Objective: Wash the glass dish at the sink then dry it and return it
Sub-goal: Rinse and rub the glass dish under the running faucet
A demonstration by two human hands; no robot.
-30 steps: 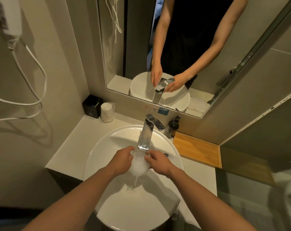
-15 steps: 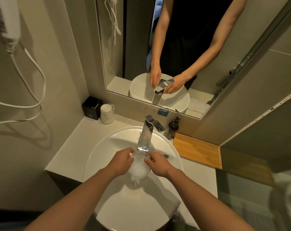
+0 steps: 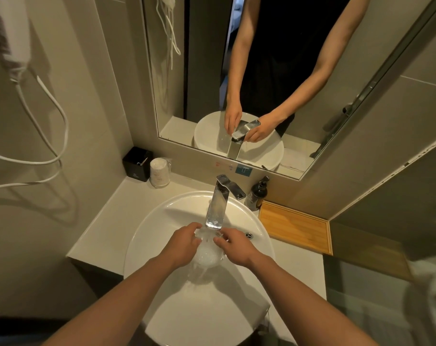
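A small clear glass dish (image 3: 207, 255) is held under the spout of the steel faucet (image 3: 217, 207), over the round white sink basin (image 3: 152, 228). Water fills the dish and spills from its near edge into the basin. My left hand (image 3: 182, 245) grips the dish's left rim. My right hand (image 3: 234, 244) grips its right rim, fingers curled over the edge. Both hands hide much of the rim.
A bamboo tray (image 3: 296, 228) lies on the counter right of the basin, a dark soap pump bottle (image 3: 257, 194) beside the faucet. A black box (image 3: 137, 163) and a wrapped cup (image 3: 159, 172) stand back left. A mirror (image 3: 262, 71) hangs above; a white cord (image 3: 50, 108) dangles on the left wall.
The dish stays under the spout in both hands, shifted and tilted slightly. Water now pours off its near edge in a wider stream.
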